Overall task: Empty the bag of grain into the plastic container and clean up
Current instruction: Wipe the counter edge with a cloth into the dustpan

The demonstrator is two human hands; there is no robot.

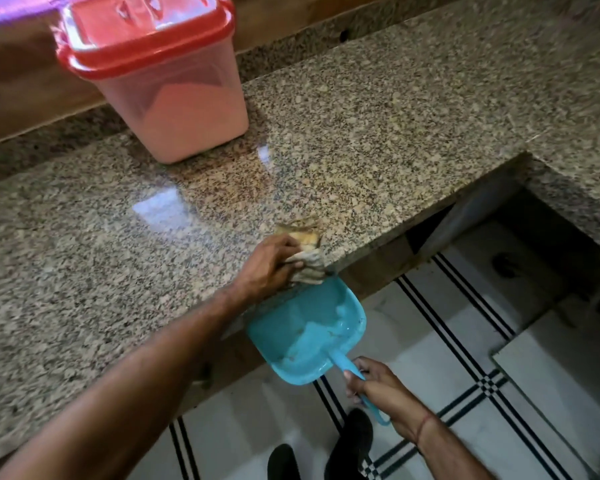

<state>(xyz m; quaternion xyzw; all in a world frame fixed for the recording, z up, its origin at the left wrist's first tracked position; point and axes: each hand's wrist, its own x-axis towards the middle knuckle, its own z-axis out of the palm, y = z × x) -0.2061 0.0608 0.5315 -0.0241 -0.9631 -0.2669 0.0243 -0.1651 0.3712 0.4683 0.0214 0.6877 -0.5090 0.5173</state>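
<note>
Dark shoes [352, 445] stand on the striped floor tiles [465, 344] at the bottom of the view. Just above them, the right hand [378, 386] has its fingers [355, 375] curled tight around the handle of a blue dustpan [305, 327], held under the tabletop [84, 254] edge. On that edge the left hand [267, 268] grips a crumpled cloth [309, 265], fingers closed on it, beside a small tan heap, too blurred to identify. Well behind, the plastic container [167, 95] sits on the tabletop, red lid [146, 32] on, partly filled.
</note>
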